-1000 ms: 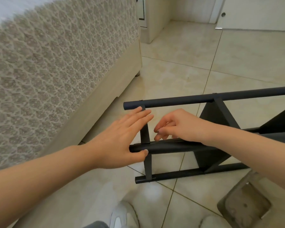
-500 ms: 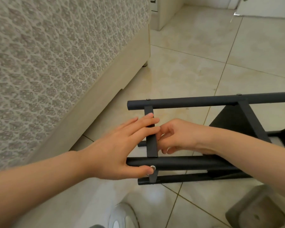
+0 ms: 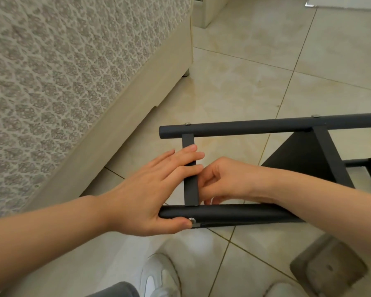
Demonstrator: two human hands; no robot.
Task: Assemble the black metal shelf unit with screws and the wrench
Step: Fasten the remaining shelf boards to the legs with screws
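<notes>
A white shoe (image 3: 159, 275) and a strip of grey trouser leg (image 3: 116, 290) are cut off by the bottom edge. To the right, a worn grey square thing (image 3: 328, 269) lies on the tiled floor (image 3: 255, 82), too unclear to name.

The black shelf frame (image 3: 321, 155) lies on its side on the floor and runs off the right edge. The left hand (image 3: 150, 194) is spread flat. Its thumb lies along the near tube (image 3: 234, 214) with the tip touching a silver screw head (image 3: 192, 221), and its straight fingers rest across the short crossbar (image 3: 190, 189).

The right forearm crosses the near tube and hides part of it. The right hand (image 3: 227, 181) sits just right of the crossbar with its fingers curled. Their tips are hidden behind the bar and tube, so I cannot tell whether they pinch anything.

The crossbar meets the far tube (image 3: 244, 127), which carries two more screws. A black panel (image 3: 298, 159) is partly covered by the forearm.

At the left, a bed (image 3: 73, 71) with a patterned cover is cut off by the top and left edges.
</notes>
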